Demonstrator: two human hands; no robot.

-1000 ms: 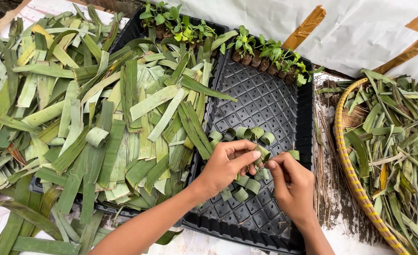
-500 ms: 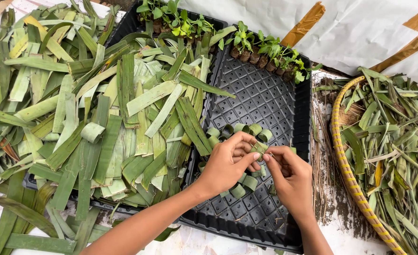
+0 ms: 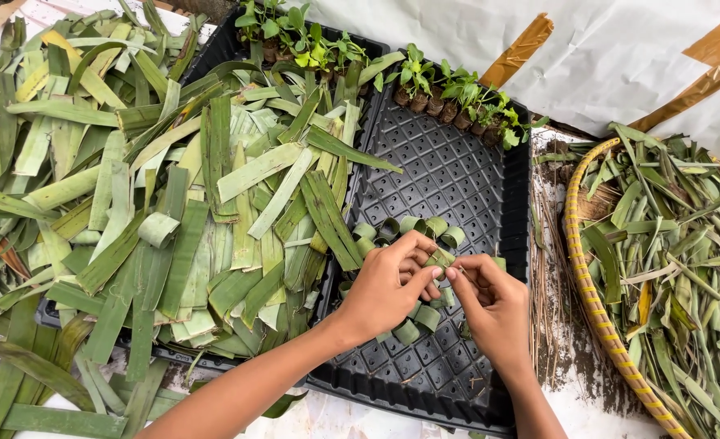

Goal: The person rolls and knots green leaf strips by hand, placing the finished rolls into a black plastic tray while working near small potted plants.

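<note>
leaf strip (image 3: 440, 260): centre of frame; judged light, thin, pliable, tears easily; best pinched at its edges.
left hand (image 3: 388, 284): fingertips pinching the strip.
right hand (image 3: 490, 301): fingertips pinching it too.
black tray (image 3: 457, 175): beneath both.

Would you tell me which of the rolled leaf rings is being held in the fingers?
The leaf ring pinched between left hand and right hand; the others sit in the black tray.

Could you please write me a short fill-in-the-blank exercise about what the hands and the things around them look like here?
1. The left hand and right hand together pinch a small strip of green ____.
2. The rolled leaf rings sit in a ____ seedling tray.
3. Small potted seedlings stand along the tray's ____ edge.
4. The woven basket of leaves lies on the person's ____ side.

Missing words: leaf; black; far; right
</note>
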